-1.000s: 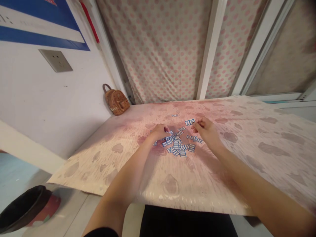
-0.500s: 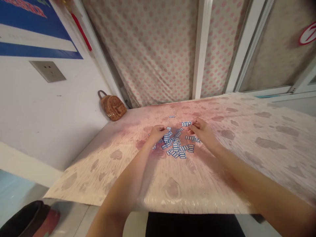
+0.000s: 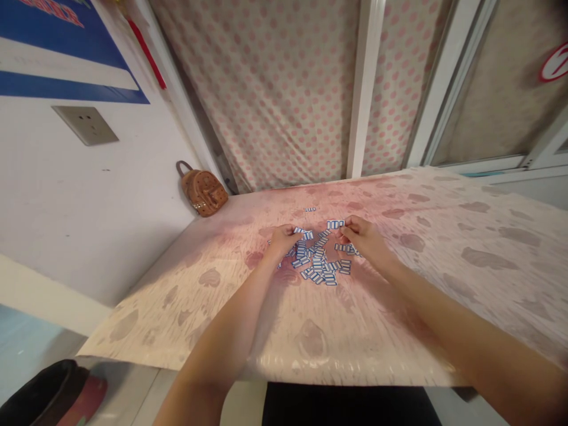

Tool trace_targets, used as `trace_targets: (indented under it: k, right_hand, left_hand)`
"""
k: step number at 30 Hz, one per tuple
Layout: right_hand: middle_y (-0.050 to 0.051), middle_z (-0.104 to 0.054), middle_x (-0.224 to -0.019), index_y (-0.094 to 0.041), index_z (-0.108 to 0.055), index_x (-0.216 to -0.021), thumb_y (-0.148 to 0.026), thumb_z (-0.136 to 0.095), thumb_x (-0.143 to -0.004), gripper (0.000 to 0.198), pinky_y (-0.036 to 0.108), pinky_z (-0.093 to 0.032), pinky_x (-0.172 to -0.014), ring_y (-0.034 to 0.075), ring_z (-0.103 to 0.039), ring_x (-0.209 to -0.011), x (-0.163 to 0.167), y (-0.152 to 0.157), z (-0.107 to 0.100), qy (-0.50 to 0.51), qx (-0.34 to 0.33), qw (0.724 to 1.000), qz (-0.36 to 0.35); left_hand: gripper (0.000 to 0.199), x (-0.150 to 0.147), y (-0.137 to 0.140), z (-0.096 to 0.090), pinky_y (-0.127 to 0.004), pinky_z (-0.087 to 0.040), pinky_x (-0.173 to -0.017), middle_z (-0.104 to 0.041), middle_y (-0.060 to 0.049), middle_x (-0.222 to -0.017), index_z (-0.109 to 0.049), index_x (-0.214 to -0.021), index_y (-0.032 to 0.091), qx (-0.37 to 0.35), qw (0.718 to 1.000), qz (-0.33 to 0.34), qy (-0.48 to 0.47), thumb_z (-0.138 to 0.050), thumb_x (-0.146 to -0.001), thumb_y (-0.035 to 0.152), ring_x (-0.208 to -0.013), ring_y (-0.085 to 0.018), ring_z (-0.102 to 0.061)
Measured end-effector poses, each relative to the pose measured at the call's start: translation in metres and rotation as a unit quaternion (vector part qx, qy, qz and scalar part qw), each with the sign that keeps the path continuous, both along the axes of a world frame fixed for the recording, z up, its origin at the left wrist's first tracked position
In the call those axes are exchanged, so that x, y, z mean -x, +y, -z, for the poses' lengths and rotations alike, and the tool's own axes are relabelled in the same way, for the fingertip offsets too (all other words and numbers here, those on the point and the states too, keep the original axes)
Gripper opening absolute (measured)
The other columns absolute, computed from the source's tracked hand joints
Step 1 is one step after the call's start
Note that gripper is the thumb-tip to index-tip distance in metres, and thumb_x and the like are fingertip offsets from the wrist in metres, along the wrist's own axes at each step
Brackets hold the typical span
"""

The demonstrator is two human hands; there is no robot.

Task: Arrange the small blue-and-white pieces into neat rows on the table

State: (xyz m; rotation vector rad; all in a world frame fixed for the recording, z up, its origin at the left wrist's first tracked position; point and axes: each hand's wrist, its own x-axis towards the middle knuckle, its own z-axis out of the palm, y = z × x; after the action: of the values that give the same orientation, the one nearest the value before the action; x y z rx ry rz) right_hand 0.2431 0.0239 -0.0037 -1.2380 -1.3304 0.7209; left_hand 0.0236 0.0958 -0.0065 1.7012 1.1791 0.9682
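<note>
A loose pile of small flat white pieces with blue edges (image 3: 317, 263) lies on the table, some overlapping. My left hand (image 3: 283, 241) is at the left of the pile, its thumb and fingers pinched on one white-and-blue piece (image 3: 305, 234) that points to the right. Across from it, my right hand (image 3: 361, 234) pinches another such piece (image 3: 335, 225) by its right end. The two held pieces are apart, with a small gap between them. What is printed on them is too small to read. Part of the pile is hidden behind my left fingers.
A single similar piece (image 3: 310, 209) lies beyond the pile. At the table's far left corner a small brown backpack-shaped bag (image 3: 205, 192) leans by the wall. A patterned cover (image 3: 213, 313) drapes the table, and a dotted curtain (image 3: 284, 100) hangs behind it. A dark bin-like container (image 3: 53, 390) stands lower left.
The piece in my left hand has turned and now shows more of its striped face towards the right hand. My right hand has barely moved.
</note>
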Motion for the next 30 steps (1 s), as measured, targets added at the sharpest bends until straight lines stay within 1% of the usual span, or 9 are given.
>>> trace_targets:
  k: [6,11,16,18,21,23,26,28,30]
  right_hand:
    - [0.002,-0.072,-0.072,-0.021,-0.059,-0.073,-0.03,-0.055,-0.081,0.012,0.028,-0.052,-0.058,0.014,-0.065,-0.058,0.0,0.0,0.0,-0.015,0.008,1.0,0.002]
    - [0.003,-0.072,-0.07,-0.021,-0.06,-0.07,-0.029,-0.055,-0.081,0.014,0.028,-0.053,-0.056,0.014,-0.064,-0.056,0.002,-0.002,-0.003,-0.003,0.015,1.0,0.0]
    - [0.002,-0.071,-0.067,-0.021,-0.059,-0.068,-0.032,-0.058,-0.079,0.015,0.027,-0.053,-0.057,0.013,-0.062,-0.054,0.006,-0.004,-0.008,0.013,0.015,1.0,-0.006]
    - [0.002,-0.07,-0.067,-0.021,-0.058,-0.068,-0.032,-0.058,-0.079,0.015,0.027,-0.053,-0.057,0.013,-0.062,-0.054,0.006,-0.005,-0.009,0.012,0.017,1.0,-0.003]
    - [0.001,-0.07,-0.066,-0.021,-0.058,-0.069,-0.031,-0.057,-0.079,0.014,0.027,-0.052,-0.056,0.013,-0.062,-0.054,0.006,-0.004,-0.008,0.009,0.02,1.0,0.0]
    - [0.001,-0.07,-0.066,-0.021,-0.058,-0.069,-0.031,-0.057,-0.08,0.015,0.027,-0.052,-0.056,0.013,-0.061,-0.054,0.005,-0.003,-0.006,0.008,0.018,1.0,-0.001]
    - [0.001,-0.069,-0.066,-0.021,-0.058,-0.07,-0.033,-0.057,-0.08,0.015,0.027,-0.051,-0.056,0.013,-0.061,-0.053,0.004,-0.001,-0.002,0.007,0.007,1.0,-0.011]
    - [0.001,-0.069,-0.066,-0.022,-0.058,-0.07,-0.034,-0.058,-0.08,0.016,0.027,-0.052,-0.057,0.013,-0.061,-0.054,0.004,0.0,0.0,0.008,0.003,1.0,-0.017]
    - [0.001,-0.068,-0.066,-0.022,-0.057,-0.07,-0.036,-0.058,-0.079,0.017,0.027,-0.052,-0.058,0.013,-0.062,-0.056,0.004,0.001,0.0,0.01,0.005,1.0,-0.018]
  left_hand:
    - [0.03,0.003,0.001,0.0,-0.021,-0.033,-0.052,-0.052,0.003,-0.056,-0.06,-0.063,0.014,-0.031,0.997,-0.022,0.074,-0.052,-0.084,0.033,-0.055,-0.011,-0.048]
    - [0.027,0.005,0.004,-0.003,-0.02,-0.026,-0.051,-0.039,0.005,-0.053,-0.056,-0.058,0.014,-0.081,0.992,-0.054,0.084,-0.056,-0.081,0.028,-0.054,-0.009,-0.04]
    - [0.018,0.007,0.003,-0.008,-0.02,-0.031,-0.054,-0.047,0.005,-0.057,-0.064,-0.068,0.013,-0.069,0.996,-0.031,0.039,-0.061,-0.077,0.029,-0.057,-0.01,-0.045]
    - [0.019,0.008,0.0,-0.01,-0.021,-0.032,-0.054,-0.05,0.005,-0.056,-0.065,-0.068,0.013,-0.046,0.996,-0.007,0.073,-0.064,-0.075,0.031,-0.057,-0.01,-0.047]
    - [0.019,0.011,-0.005,-0.013,-0.023,-0.033,-0.054,-0.051,0.003,-0.054,-0.065,-0.063,0.014,-0.011,0.979,0.003,0.203,-0.065,-0.073,0.03,-0.056,-0.013,-0.051]
    - [0.017,0.012,-0.006,-0.015,-0.025,-0.038,-0.059,-0.059,-0.001,-0.061,-0.068,-0.069,0.015,-0.028,0.959,-0.028,0.282,-0.067,-0.072,0.032,-0.065,-0.017,-0.058]
    - [0.032,0.008,-0.007,-0.016,-0.03,-0.047,-0.078,-0.069,-0.009,-0.094,-0.072,-0.098,0.016,-0.14,0.937,-0.064,0.313,-0.072,-0.07,0.031,-0.093,-0.025,-0.062]
    - [0.035,0.001,-0.006,-0.013,-0.032,-0.046,-0.092,-0.07,-0.01,-0.107,-0.071,-0.107,0.018,-0.195,0.936,-0.015,0.293,-0.07,-0.074,0.028,-0.103,-0.024,-0.061]
    - [0.026,-0.007,-0.005,-0.01,-0.033,-0.044,-0.098,-0.072,-0.008,-0.105,-0.073,-0.102,0.018,-0.206,0.937,0.054,0.276,-0.068,-0.078,0.026,-0.102,-0.022,-0.063]
